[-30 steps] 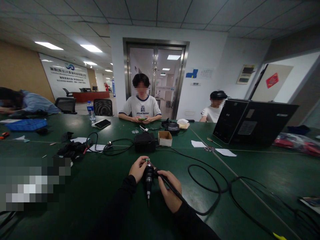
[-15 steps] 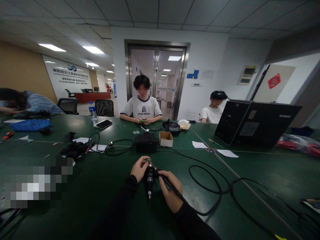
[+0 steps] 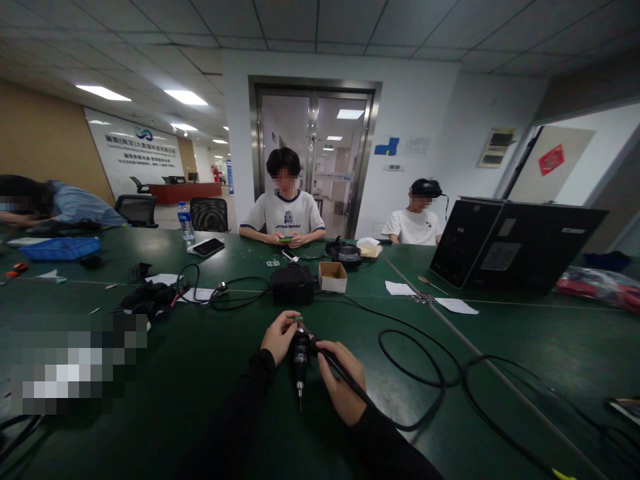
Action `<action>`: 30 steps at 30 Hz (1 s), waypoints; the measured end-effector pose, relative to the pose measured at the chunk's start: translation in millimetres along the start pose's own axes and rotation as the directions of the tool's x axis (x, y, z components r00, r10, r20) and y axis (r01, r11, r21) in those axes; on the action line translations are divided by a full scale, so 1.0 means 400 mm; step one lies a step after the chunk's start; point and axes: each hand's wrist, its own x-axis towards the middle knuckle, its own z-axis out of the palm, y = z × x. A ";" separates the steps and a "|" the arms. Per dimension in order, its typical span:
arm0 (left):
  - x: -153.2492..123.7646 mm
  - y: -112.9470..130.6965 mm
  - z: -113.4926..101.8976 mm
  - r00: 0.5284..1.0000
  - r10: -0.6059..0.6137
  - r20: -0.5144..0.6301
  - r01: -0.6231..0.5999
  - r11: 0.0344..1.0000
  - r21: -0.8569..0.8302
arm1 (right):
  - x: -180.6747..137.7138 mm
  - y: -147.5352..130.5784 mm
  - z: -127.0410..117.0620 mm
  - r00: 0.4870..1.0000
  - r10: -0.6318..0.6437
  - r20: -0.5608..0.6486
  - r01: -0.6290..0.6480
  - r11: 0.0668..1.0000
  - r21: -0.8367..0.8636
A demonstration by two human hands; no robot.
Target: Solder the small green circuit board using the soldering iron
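Observation:
My left hand (image 3: 279,339) pinches a small green circuit board (image 3: 299,320) between thumb and fingertips. Below the board, a black barrel-shaped tool (image 3: 300,357) with a thin metal tip points back toward me, between my hands. My right hand (image 3: 345,379) is closed like a pen grip around a soldering iron (image 3: 345,375) with a black handle, whose cable trails off behind the wrist. The iron's front end reaches toward the board; whether its tip touches is too small to tell.
Ahead stand a black box (image 3: 293,285) and an open cardboard box (image 3: 333,277). Black cable (image 3: 413,363) loops over the green table (image 3: 500,420) at right. A computer case (image 3: 517,247) stands far right, a blue tray (image 3: 61,249) far left. Several people sit around.
My hands stay almost in place; the green board looks slightly tilted compared with before. At the far right, the seated person in white has shifted to the left.

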 end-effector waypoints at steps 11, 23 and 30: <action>-0.006 0.016 0.002 1.000 -0.013 -0.010 0.013 1.000 -0.006 | -0.005 0.008 0.004 0.999 0.034 0.017 -0.035 0.999 0.021; 0.001 -0.003 -0.003 1.000 0.001 -0.010 -0.001 1.000 0.004 | -0.002 0.000 -0.003 1.000 0.025 -0.009 -0.026 1.000 -0.015; 0.001 -0.006 -0.002 1.000 0.013 -0.004 -0.013 0.999 0.034 | -0.001 -0.002 -0.002 0.999 0.031 0.007 -0.031 0.999 -0.015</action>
